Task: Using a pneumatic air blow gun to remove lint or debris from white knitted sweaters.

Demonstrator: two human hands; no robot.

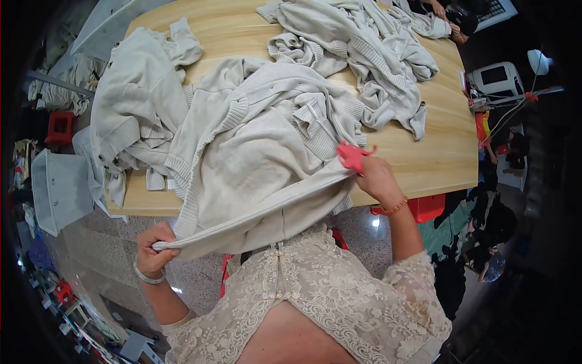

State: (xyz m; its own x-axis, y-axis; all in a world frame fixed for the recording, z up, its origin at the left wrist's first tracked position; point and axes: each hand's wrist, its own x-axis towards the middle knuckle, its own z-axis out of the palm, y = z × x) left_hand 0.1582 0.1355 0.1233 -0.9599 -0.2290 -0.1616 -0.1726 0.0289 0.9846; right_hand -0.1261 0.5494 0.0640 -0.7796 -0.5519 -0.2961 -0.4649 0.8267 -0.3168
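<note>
A cream knitted sweater (254,161) spreads over the near edge of the table, its close edge stretched taut between my hands. My left hand (156,250) is closed on the left end of that edge, off the table. At the other end, my right hand (377,179) grips the edge above the table's front. A small pinkish-red thing (351,158) sits at my right fingers; its kind is unclear. Another cream sweater (139,91) with ribbed trim and dark buttons lies to the left. A heap of similar knitwear (357,42) covers the table's far right.
The wooden table (436,161) has a rounded edge. A white bin (60,188) and a red stool (60,127) stand on its left. Below its right side is a red stool (424,207), near dark and green cloth (448,227). Another person's hands (451,24) touch knitwear at the far right.
</note>
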